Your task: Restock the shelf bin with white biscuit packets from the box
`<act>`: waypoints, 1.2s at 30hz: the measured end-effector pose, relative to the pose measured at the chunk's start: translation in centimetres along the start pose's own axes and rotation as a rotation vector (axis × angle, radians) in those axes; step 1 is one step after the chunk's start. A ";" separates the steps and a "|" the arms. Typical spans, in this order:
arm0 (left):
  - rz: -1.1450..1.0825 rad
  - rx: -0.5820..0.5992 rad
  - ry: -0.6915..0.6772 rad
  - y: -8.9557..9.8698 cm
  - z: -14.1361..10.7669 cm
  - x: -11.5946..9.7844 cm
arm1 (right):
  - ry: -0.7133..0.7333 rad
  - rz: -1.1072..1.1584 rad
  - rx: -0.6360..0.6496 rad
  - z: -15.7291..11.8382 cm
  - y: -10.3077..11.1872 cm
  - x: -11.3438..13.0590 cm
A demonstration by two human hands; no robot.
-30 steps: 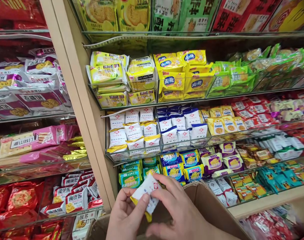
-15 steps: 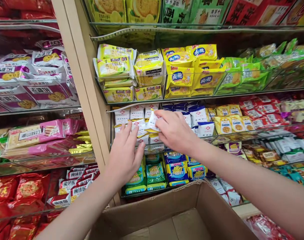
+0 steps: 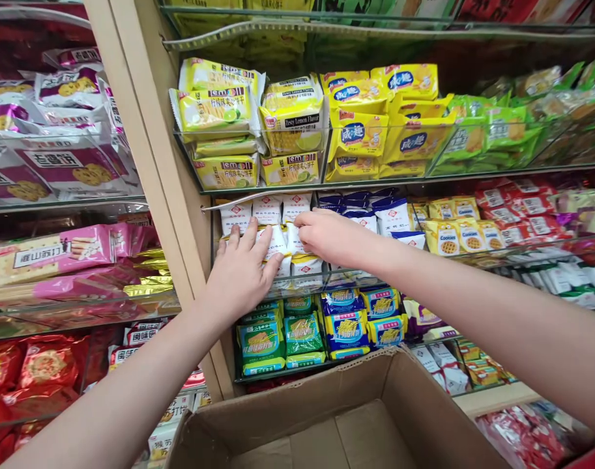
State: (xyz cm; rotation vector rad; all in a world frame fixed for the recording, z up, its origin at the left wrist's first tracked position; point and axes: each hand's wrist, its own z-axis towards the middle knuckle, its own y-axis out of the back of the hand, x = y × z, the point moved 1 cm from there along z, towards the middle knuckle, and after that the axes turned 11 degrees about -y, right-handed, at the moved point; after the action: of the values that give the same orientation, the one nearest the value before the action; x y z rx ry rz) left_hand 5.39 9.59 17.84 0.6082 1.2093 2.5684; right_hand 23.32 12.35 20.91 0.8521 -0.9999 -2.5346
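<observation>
a wooden post [image 3: 153, 163] stands left of the left hand [image 3: 238, 277], which lies spread wide, palm down, over white packets [image 3: 276, 242] on a shelf [image 3: 360, 280], probably to steady their rows. these packets also sit just beyond and between the hands, fronts facing out, seemingly so the print can be read. below both hands a cardboard box [image 3: 346, 384] stands open, likely for easy reach. the right hand [image 3: 333, 238] has its fingers drawn narrow at one packet; whether it grips or only presses, i cannot tell. blue-edged packets [image 3: 393, 218] lie right of it. the white ones look puffy, with yellow edges and red marks.
</observation>
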 end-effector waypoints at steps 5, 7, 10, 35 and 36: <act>0.008 0.034 -0.078 -0.1 0.4 0.3 | 0.069 0.007 -0.018 0.2 -0.1 0.0; 0.001 0.048 -0.097 -0.1 0.4 0.6 | 0.047 0.006 -0.029 0.3 0.1 -0.1; -0.004 0.069 -0.104 -0.1 0.4 1.0 | 0.014 -0.020 -0.033 0.3 0.5 0.1; 0.031 0.043 -0.150 0.5 -1.0 1.2 | -0.138 0.133 -0.038 -2.6 0.8 1.8; 0.029 0.026 -0.134 0.6 -1.1 1.3 | -0.143 0.136 -0.052 -2.7 0.8 1.9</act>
State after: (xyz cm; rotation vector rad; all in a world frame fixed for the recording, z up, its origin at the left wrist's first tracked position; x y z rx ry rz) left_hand 3.75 8.95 18.06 0.7948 1.2001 2.4935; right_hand 23.57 9.55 19.09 0.5742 -0.9934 -2.5211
